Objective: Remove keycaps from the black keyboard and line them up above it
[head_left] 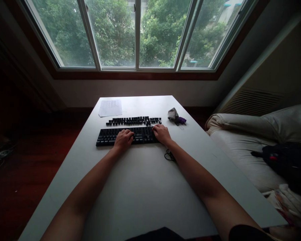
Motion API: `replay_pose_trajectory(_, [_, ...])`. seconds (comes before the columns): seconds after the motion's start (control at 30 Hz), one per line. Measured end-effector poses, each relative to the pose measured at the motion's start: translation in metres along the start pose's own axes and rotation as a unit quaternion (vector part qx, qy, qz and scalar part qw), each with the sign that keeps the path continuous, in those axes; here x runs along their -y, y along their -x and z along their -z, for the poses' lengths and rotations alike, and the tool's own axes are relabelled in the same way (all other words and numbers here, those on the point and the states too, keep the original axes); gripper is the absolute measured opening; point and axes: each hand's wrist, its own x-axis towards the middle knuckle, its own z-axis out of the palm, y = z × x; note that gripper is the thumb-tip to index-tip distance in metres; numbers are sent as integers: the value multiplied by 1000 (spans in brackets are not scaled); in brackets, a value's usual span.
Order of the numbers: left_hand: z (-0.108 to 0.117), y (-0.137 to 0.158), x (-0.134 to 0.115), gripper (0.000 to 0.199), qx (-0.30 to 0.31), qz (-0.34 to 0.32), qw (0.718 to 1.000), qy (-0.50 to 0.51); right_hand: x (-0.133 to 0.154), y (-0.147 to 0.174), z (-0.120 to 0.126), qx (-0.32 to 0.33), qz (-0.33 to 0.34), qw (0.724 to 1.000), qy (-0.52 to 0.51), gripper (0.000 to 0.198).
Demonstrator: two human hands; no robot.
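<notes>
One black keyboard is partly covered by one left hand and one right hand, fingers curled; whether anything is grasped cannot be told. One paper sheet is seen beyond.

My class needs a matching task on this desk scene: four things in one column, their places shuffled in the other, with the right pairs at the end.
Things
1. Keyboard
2. Keycaps
3. Paper
4. Grey cloth

Places
A. Flat near the far left corner of the table
B. Under the left hand and the right hand
C. On the right of the table, beside a purple bundle
D. Lined up just beyond the long black thing with keys

Right pairs
1-B
2-D
3-A
4-C
</notes>
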Motion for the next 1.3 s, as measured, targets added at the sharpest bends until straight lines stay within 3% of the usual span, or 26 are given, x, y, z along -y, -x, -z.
replay_pose_trajectory(0.27, [-1, -1, 3, 24, -1, -1, 1000, 2, -3, -30, 5, 10, -7, 1000, 14, 20])
replay_pose_trajectory(0.67, [4, 0, 5, 21, 4, -1, 1000, -2, 3, -87, -16, 98, -8, 992, 82, 22])
replay_pose_trajectory(1.1, [6, 0, 7, 21, 9, -2, 1000, -1, 11, -98, -16, 152, 39, 975, 160, 28])
replay_pose_trajectory(1.3, [7, 0, 7, 22, 6, -4, 1000, -11, 20, -87, -8, 111, 49, 982, 146, 23])
